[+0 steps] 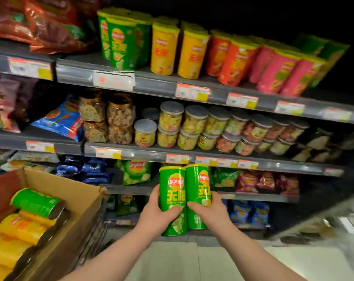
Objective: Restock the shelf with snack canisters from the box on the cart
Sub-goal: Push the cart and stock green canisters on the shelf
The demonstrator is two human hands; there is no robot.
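Observation:
My left hand (159,213) grips one upright green snack canister (173,191), and my right hand (209,211) grips a second green canister (198,185) pressed against it. Both are held in front of the lower shelves, below the middle of the view. The cardboard box (85,209) sits at the lower left with one green canister (37,202) and several yellow canisters (24,228) lying on their sides. On the top shelf (151,83) stand green canisters (121,41), then yellow (176,51), red (230,59) and pink ones (281,75).
The middle shelf holds clear jars with grey lids (194,126) and brown snack jars (109,118). Bags of chips (135,172) fill the lower shelves, and red bags (40,23) lie at the top left. Pale floor (192,260) shows beneath my arms.

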